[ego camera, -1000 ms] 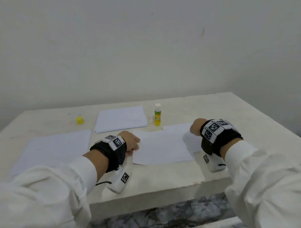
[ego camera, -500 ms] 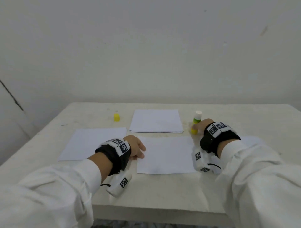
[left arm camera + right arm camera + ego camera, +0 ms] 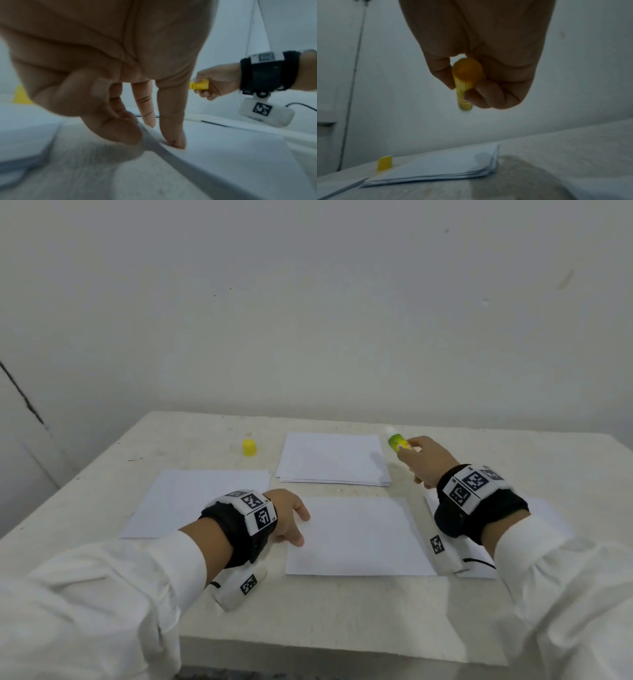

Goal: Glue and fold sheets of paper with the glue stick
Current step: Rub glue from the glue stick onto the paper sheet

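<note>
Right hand: the right hand [image 3: 426, 462] is raised above the table, fingers and thumb curled round the glue stick [image 3: 398, 442]; seen from the left wrist, the right hand [image 3: 217, 83] closes on the tube's lower part.
Left hand: the left hand [image 3: 286, 517] is low at the left edge of the middle sheet [image 3: 356, 537], fingers straight and loosely spread, holding nothing; a fingertip [image 3: 173, 140] presses on the sheet's edge.
Glue stick: a short yellow tube with green print, uncapped, a whitish tip pointing up and away toward the wall; it is tilted, off the table, just right of the paper stack's far right corner. In the right wrist view the glue stick [image 3: 465, 83] shows its round orange-yellow base end toward the camera, the far end blurred.
Middle sheet: white, flat, lying between the two hands near the front edge of the table.
Paper stack: the paper stack [image 3: 334, 458] is white, several sheets thick, squared up, behind the middle sheet.
Left sheet: a single white sheet [image 3: 191, 501] lies flat beside the left wrist.
Right sheet: another sheet [image 3: 548, 508] lies partly hidden under the right wrist and sleeve.
Cap: a small yellow cap [image 3: 249, 447] stands upright on the table, left of the paper stack and well apart from the tube.
Table: the table [image 3: 342, 604] is pale, stone-like and scuffed, set against a plain wall.
</note>
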A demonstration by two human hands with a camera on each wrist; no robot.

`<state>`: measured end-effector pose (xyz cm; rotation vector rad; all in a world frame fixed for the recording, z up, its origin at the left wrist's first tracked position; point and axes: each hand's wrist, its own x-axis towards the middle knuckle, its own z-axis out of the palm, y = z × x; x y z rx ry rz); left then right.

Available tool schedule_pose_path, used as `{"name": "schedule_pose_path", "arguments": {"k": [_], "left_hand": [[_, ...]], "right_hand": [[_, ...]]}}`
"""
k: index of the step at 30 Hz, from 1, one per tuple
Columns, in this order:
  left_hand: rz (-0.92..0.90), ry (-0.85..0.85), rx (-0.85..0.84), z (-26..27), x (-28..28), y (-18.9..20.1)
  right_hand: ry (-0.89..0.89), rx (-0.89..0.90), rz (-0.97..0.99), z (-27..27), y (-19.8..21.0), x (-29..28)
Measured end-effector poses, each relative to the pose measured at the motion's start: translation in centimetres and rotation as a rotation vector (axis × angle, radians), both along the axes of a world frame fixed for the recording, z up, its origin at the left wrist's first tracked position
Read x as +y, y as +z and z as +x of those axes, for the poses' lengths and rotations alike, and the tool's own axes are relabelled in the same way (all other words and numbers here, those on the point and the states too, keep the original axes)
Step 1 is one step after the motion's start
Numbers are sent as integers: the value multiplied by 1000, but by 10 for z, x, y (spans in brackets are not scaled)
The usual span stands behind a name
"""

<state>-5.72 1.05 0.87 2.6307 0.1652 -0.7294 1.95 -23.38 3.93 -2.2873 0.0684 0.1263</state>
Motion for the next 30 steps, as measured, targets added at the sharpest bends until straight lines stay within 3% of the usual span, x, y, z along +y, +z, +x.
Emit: {"name": "schedule_pose_path", "arguments": {"k": [5,11,17,23,30], "left_hand": [[225,-160,-76,-8,1,-1],[245,-158,-118,-18,8,-10],[259,-170,-76,-21,12,-10],[394,-339,-10,-18,13,-7],[490,-434,-27,-13,8,-4]], "right_hand": [[133,-15,115,-10,4,40],[334,-102,-122,-21,-13,104],[445,-104,-194,-23,-20,135],[454,-102,-290,-23,-20,126],[305,-82,-348,-25,-16,55]]}}
